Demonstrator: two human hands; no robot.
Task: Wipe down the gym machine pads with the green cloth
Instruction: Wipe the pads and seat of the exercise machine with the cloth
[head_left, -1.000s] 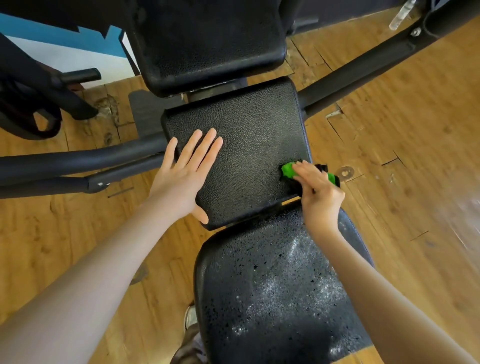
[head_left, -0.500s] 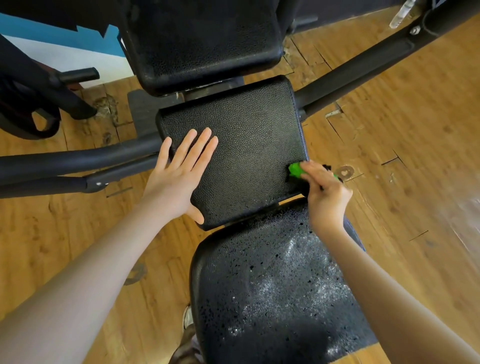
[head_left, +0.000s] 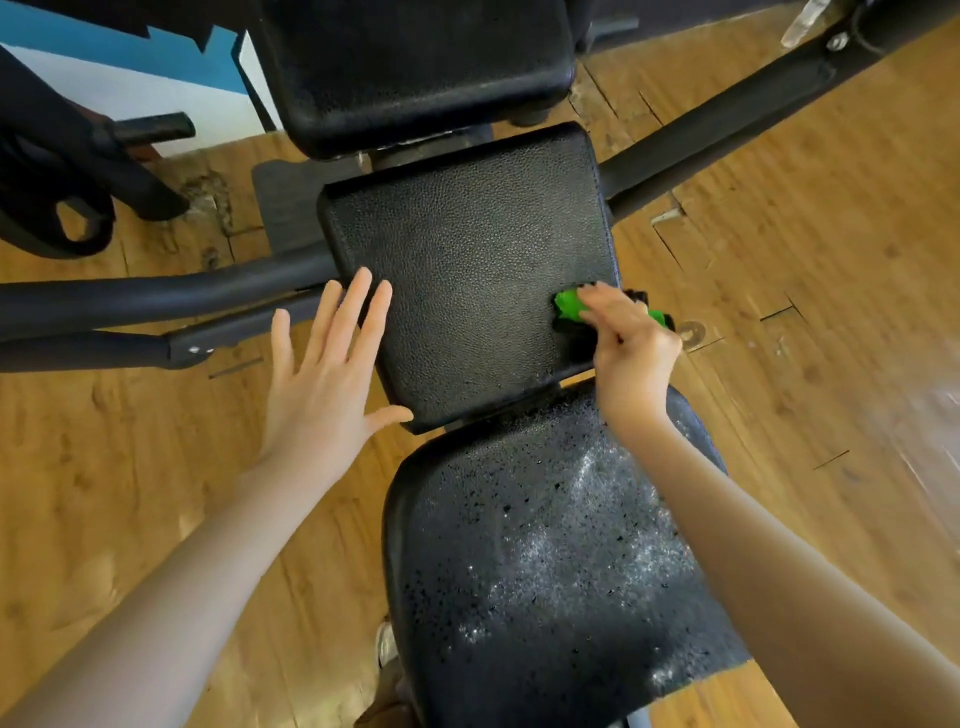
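A black middle pad (head_left: 467, 270) of the gym machine lies in the centre of the view. My right hand (head_left: 631, 353) presses a bunched green cloth (head_left: 571, 306) against that pad's right edge; most of the cloth is hidden under my fingers. My left hand (head_left: 324, 374) is spread flat, with its fingertips and thumb at the pad's left edge and the palm off it over the floor. A worn, speckled seat pad (head_left: 545, 561) sits nearer to me, and a third black pad (head_left: 415, 67) stands at the top.
Black padded frame arms run out left (head_left: 145, 301) and up to the right (head_left: 727, 124) from the middle pad. Another black machine part (head_left: 62, 171) sits at far left. The floor (head_left: 831, 312) is scuffed wood planks. A shoe tip (head_left: 387, 649) shows under the seat.
My left hand has slid left, from lying on the middle pad to its left edge. My right hand with the cloth stays at the pad's right edge, shifting only slightly.
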